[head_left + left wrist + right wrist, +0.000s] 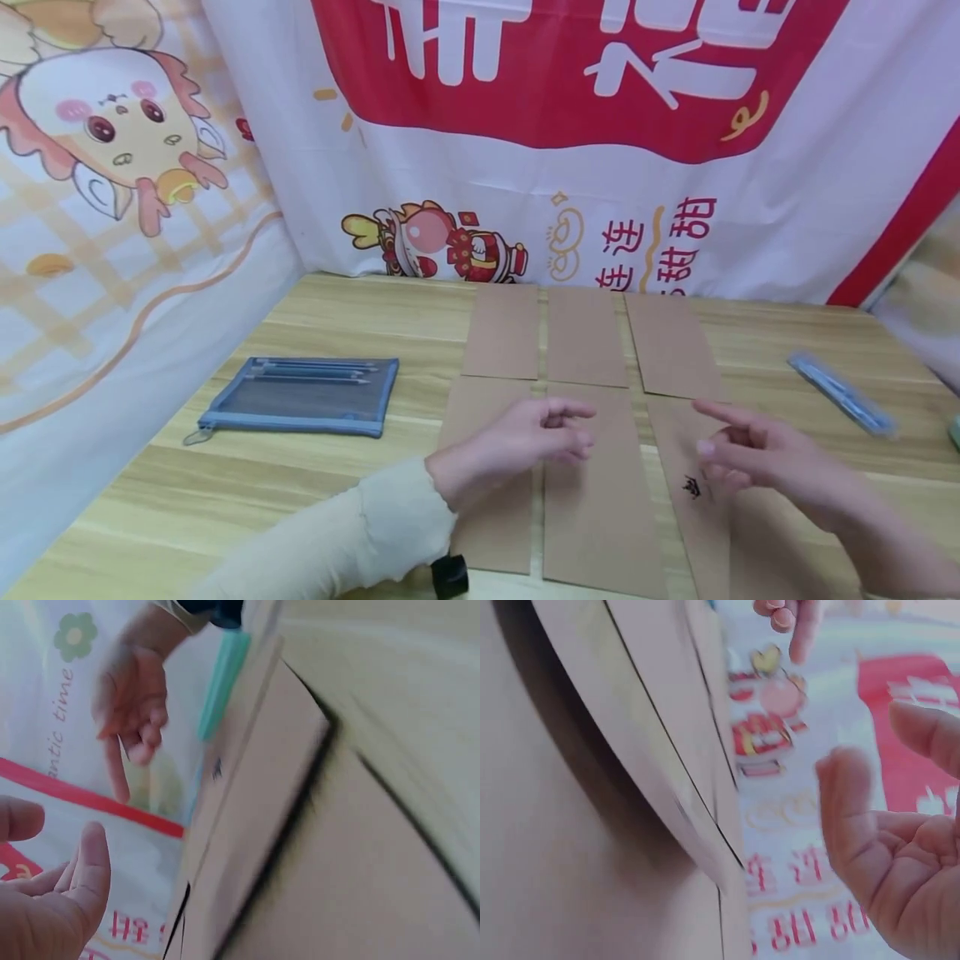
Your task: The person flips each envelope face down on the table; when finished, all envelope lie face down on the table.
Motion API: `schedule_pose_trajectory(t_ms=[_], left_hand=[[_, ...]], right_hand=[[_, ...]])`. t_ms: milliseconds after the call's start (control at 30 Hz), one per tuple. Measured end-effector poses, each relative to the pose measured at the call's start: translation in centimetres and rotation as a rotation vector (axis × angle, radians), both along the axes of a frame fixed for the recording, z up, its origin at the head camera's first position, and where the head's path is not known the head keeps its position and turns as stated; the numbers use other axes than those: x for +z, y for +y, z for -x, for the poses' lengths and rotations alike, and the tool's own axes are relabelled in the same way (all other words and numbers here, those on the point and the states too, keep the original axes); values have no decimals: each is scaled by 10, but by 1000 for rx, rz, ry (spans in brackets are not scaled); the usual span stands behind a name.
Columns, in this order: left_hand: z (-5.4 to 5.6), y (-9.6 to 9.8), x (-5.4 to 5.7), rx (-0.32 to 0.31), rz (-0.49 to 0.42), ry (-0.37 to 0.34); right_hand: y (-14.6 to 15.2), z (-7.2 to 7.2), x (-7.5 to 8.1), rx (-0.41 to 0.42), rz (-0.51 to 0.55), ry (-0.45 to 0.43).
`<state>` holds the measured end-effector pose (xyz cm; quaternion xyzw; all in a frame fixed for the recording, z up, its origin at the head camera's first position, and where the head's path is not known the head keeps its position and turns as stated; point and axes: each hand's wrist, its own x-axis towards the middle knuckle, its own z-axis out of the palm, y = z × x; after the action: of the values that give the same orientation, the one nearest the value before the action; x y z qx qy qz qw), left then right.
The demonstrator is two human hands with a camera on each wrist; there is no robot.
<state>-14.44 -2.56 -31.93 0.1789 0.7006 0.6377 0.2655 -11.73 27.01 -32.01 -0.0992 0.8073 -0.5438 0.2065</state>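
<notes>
Several brown kraft-paper rectangles lie in two rows of three on the table. My left hand (528, 433) hovers over the front middle rectangle (600, 508), index finger pointing right and the other fingers loosely bent, holding nothing. Above the front right rectangle (678, 467), which bears a small black crown-like mark (692, 487), is my right hand (772, 458); its index finger points left and it grips nothing. More brown paper (765, 550) shows beneath the right wrist. In the right wrist view, a curved paper edge (630, 772) stands raised over a dark shadow.
A blue mesh zip pouch (300, 396) with pencils inside lies at the left. To the right lies a slim clear-blue packet (842, 393). A printed cloth (450, 167) hangs at the table's back edge. A black object (450, 575) sits by my left sleeve.
</notes>
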Motion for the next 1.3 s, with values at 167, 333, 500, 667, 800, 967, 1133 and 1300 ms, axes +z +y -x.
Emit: schedule_pose_trajectory(t_ms=[167, 333, 500, 667, 800, 967, 1133, 1300], left_hand=[[0, 26, 4, -24, -167, -80], [8, 48, -1, -44, -203, -163], [14, 66, -17, -11, -205, -225], [17, 76, -29, 27, -183, -260], [17, 82, -34, 46, -169, -280], [17, 87, -37, 69, -154, -281], [15, 92, -39, 91, -153, -260], [12, 94, -40, 163, -174, -268]], right_hand=[[38, 3, -9, -63, 100, -15], [70, 3, -20, -8, 305, -106], [89, 5, -28, 173, 577, -268], [96, 6, -33, 240, 704, -420], [96, 6, -38, 247, 743, -424], [92, 6, -41, 253, 771, -371], [89, 7, -43, 233, 751, -345], [89, 7, -45, 254, 769, -347]])
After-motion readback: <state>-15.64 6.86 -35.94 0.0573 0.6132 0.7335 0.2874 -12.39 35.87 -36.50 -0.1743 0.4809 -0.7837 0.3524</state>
